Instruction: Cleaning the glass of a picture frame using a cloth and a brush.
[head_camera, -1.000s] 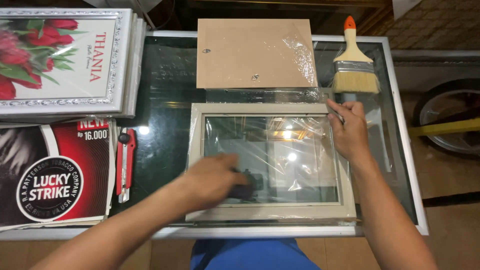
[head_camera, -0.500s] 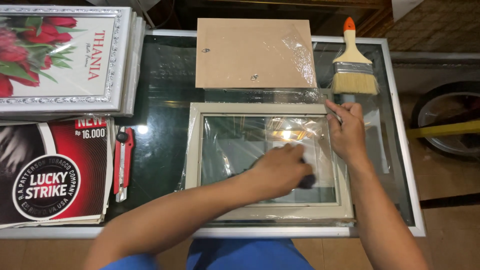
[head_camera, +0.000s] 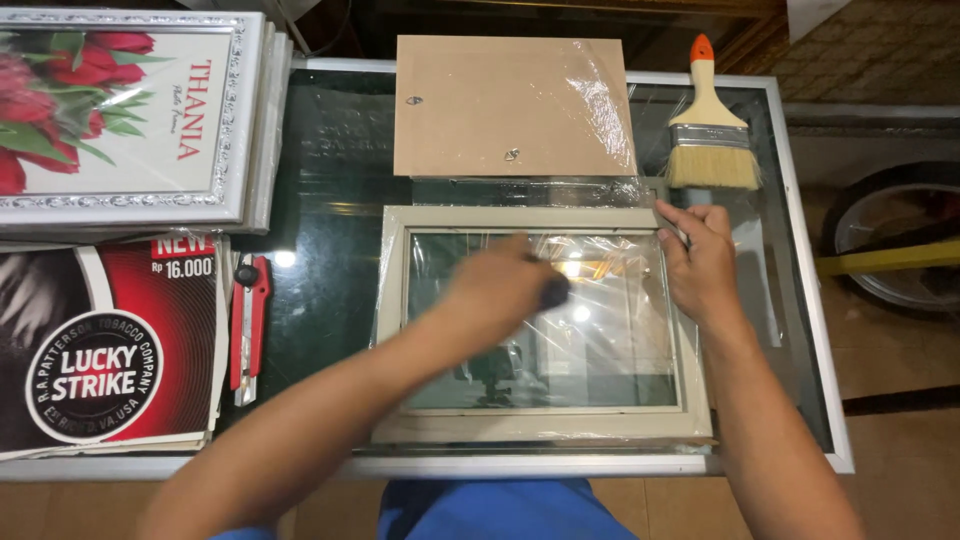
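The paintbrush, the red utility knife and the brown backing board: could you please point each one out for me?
Paintbrush (head_camera: 709, 150), head view, on its metal ferrule.
Red utility knife (head_camera: 247, 325), head view, mid-body.
Brown backing board (head_camera: 500, 105), head view, bare centre.
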